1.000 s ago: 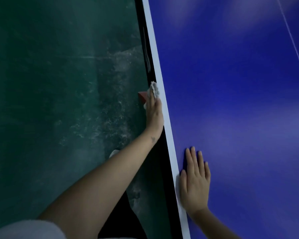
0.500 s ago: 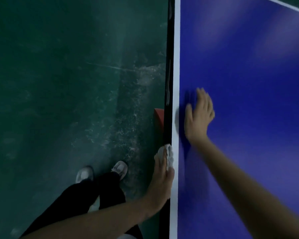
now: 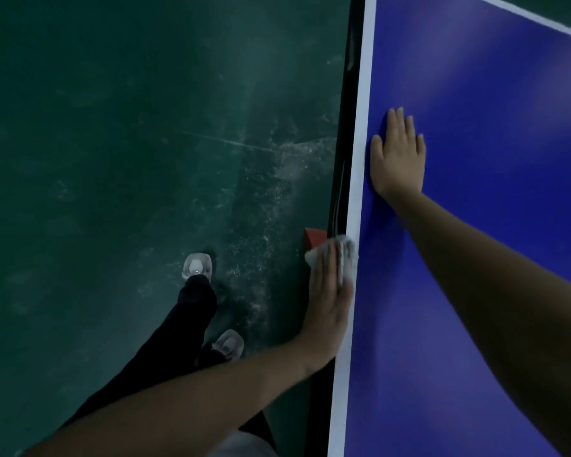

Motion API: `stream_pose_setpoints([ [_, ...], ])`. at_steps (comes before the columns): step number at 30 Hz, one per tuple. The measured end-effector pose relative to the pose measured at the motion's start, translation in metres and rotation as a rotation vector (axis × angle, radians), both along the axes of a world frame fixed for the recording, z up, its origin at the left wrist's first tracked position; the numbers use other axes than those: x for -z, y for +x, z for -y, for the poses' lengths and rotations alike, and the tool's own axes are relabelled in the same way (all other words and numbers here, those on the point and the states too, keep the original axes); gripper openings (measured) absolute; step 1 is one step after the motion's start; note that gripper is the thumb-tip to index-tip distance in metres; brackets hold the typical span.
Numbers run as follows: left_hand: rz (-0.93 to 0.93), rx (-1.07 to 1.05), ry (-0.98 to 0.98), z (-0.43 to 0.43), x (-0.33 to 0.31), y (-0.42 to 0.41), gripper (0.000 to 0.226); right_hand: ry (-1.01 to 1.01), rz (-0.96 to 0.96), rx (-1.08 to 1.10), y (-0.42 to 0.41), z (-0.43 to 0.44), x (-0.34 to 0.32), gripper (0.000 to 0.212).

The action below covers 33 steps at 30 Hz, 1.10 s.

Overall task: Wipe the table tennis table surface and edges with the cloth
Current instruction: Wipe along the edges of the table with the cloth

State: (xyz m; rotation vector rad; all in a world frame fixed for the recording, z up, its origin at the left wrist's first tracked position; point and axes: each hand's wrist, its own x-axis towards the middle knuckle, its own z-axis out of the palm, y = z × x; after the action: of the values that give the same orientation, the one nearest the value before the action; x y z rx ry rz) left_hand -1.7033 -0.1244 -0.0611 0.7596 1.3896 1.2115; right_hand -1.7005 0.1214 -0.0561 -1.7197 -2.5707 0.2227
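So the left hand (image 3: pixel 327 301) is laid along the side edge of the table tennis table (image 3: pixel 475 308), with a white cloth (image 3: pixel 346 255) bunched up between the hand and the table's black side rim (image 3: pixel 338 179). The fingers look straight and held together, pressing the cloth in against the edge. The cloth pokes out past the fingertips and spills a bit onto the white border line (image 3: pixel 355 192). Can't really make out the thumb, it's kinda lost against the cloth.

The right hand (image 3: pixel 399 159) is flat on the blue top, palm down, just inside that white line and further up the table than the left one. Fingers are straight and close together, thumb sticking out toward the edge, holding nothing.

Right under the rim, just beyond the cloth, there's a small red block (image 3: pixel 314 237); can't tell what it is. Below is a scuffed dark green floor (image 3: pixel 112 159), plus the person's black trousers (image 3: pixel 185 324) and two pale sneakers, one stepped forward (image 3: pixel 197 265) and one back (image 3: pixel 229 344).
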Motion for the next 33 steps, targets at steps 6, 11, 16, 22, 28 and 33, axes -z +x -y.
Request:
stream_pose_setpoints([
  [6,-0.070,-0.099,0.006,-0.140,0.004,-0.059,0.051,0.030,-0.025,0.003,0.000,0.000,0.000,0.056],
  [11,-0.019,-0.138,0.029,-0.179,0.006,-0.076,0.051,0.018,-0.002,0.028,-0.002,0.002,-0.003,0.060],
  [16,-0.062,-0.044,-0.071,-0.119,0.017,-0.043,0.051,-0.012,0.007,0.042,-0.003,0.002,-0.007,0.063],
  [22,0.028,0.090,-0.206,-0.077,0.019,-0.031,0.055,-0.036,0.032,0.058,-0.006,0.002,-0.011,0.062],
  [28,-0.006,0.047,-0.176,-0.153,0.017,-0.065,0.054,-0.033,0.052,0.069,-0.009,0.002,-0.012,0.062],
  [33,-0.037,-0.026,-0.016,-0.227,0.014,-0.104,0.055,-0.046,0.041,0.072,-0.010,0.002,-0.014,0.061],
])
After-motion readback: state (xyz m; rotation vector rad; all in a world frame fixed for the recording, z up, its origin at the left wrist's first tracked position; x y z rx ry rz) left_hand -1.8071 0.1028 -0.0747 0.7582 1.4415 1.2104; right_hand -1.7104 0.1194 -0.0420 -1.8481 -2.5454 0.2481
